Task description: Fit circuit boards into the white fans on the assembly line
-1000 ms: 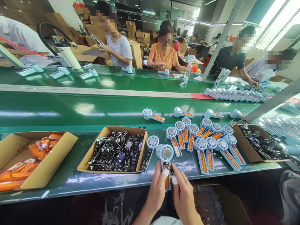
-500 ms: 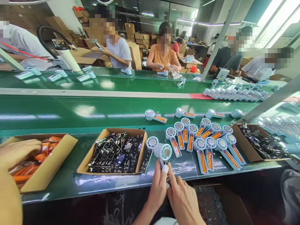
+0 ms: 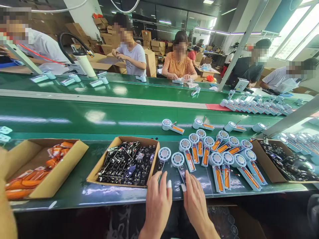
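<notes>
A light-blue fan unit [image 3: 178, 160] lies on the green bench, a black circuit board in its handle. My right hand [image 3: 196, 200] has its fingertips on the lower end of that handle. To the left, my left hand [image 3: 159, 200] is held with fingers apart and nothing in it, just below another fan unit [image 3: 164, 154] with a dark board in its handle. Left of it stands a cardboard box [image 3: 91, 176] full of black circuit boards. Several fan units with orange batteries [image 3: 216, 159] lie to the right.
Orange batteries fill part of a box [image 3: 53, 186] at left, beside another person's arm [image 3: 6, 205]. A box of dark parts [image 3: 270, 166] stands at right. Beyond the green conveyor [image 3: 124, 116], several people work.
The fan unit I held in both hands now lies on the bench. My left hand has come off it and opened. The neighbouring person's hand has left the battery box.
</notes>
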The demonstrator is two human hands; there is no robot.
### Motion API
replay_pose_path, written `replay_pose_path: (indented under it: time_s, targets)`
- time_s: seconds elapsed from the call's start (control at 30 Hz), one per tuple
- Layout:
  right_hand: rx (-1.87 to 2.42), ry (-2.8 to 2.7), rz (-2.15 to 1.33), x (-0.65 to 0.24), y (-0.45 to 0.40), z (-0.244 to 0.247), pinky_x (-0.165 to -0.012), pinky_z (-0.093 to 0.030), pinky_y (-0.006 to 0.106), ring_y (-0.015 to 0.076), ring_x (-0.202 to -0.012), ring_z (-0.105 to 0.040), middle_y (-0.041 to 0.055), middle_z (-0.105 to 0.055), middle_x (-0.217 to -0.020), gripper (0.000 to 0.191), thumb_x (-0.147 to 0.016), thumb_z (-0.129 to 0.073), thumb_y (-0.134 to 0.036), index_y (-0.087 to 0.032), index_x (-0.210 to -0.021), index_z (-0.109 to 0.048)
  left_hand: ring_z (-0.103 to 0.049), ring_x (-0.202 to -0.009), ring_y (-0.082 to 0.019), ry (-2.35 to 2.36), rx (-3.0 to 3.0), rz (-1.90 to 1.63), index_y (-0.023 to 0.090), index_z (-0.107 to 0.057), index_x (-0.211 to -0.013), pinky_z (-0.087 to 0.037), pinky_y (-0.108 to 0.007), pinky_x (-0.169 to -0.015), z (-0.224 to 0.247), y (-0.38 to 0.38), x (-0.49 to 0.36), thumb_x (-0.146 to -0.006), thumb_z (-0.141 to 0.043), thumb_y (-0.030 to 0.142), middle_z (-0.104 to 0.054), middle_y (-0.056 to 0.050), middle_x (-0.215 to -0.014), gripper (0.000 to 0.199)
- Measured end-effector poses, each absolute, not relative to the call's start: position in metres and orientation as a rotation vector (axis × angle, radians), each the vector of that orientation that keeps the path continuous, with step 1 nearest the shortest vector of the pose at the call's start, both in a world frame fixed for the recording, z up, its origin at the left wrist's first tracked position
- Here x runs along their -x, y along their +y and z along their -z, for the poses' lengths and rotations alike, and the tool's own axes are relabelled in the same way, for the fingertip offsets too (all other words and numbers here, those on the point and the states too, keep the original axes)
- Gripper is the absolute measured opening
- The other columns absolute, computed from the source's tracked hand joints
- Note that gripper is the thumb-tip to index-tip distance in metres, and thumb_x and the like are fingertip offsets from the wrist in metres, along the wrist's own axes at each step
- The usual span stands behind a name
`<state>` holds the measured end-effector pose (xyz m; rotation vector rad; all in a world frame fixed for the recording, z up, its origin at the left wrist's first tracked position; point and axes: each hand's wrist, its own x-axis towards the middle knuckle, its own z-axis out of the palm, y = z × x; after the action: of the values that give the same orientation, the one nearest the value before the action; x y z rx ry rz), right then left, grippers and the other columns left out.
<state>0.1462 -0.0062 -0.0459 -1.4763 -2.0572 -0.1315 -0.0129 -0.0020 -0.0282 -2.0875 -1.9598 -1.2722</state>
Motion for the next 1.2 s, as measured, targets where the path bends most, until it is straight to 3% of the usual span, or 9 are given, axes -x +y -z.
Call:
replay_pose_path:
  time_s: [0.17,0.3,0.4,0.57,1.2]
  targets:
    - [1.466,-2.062,0.098,-0.153,0.002,0.052,-0.093,-0.057,0.047,0.0291,-0.115,-0.062,0.0152,-0.064,-0.130,0.069,-0.094,-0.034,-0.006,-0.017,-0.160,-0.019,-0.041,-0.141,-0.041,-2.010,2.098,1.033,0.003,-0.038,-0.149,-0.039,-0.058,-0.112,0.045,-0.002,0.005,-0.096,-0.036,0.012,-0.044,-0.029,-0.151,0.053]
    - [1.421,-2.019,0.068,-0.159,0.001,0.055,-0.092,-0.058,0.048,0.0287,-0.116,-0.062,0.0161,-0.065,-0.128,0.062,-0.092,-0.038,-0.008,-0.015,-0.153,-0.031,-0.051,-0.134,-0.038,-2.004,2.112,1.020,0.006,-0.049,-0.142,-0.042,-0.058,-0.108,0.051,0.005,0.009,-0.097,-0.029,0.008,-0.056,-0.027,-0.141,0.049]
    - [1.404,-1.947,0.066,-0.160,-0.001,0.059,-0.092,-0.058,0.048,0.0274,-0.117,-0.062,0.0157,-0.066,-0.125,0.052,-0.093,-0.038,-0.010,-0.016,-0.144,-0.041,-0.059,-0.125,-0.034,-1.960,2.156,1.141,0.016,-0.060,-0.133,-0.047,-0.053,-0.106,0.053,0.005,0.014,-0.099,-0.039,0.015,-0.063,-0.019,-0.133,0.040]
    - [1.421,-1.880,0.094,-0.156,-0.004,0.065,-0.094,-0.057,0.047,0.0266,-0.119,-0.062,0.0144,-0.066,-0.125,0.042,-0.096,-0.038,-0.011,-0.017,-0.136,-0.049,-0.062,-0.124,-0.026,-2.008,2.202,1.407,0.023,-0.058,-0.135,-0.053,-0.040,-0.103,0.064,-0.002,0.021,-0.100,-0.044,0.023,-0.062,-0.012,-0.138,0.037]
    - [1.399,-1.944,0.162,-0.157,-0.002,0.066,-0.094,-0.056,0.047,0.0277,-0.119,-0.061,0.0147,-0.067,-0.122,0.041,-0.095,-0.040,-0.010,-0.016,-0.134,-0.053,-0.068,-0.119,-0.027,-1.843,2.194,1.394,0.020,-0.060,-0.134,-0.053,-0.037,-0.101,0.077,-0.005,0.027,-0.097,-0.055,0.017,-0.067,-0.013,-0.135,0.038]
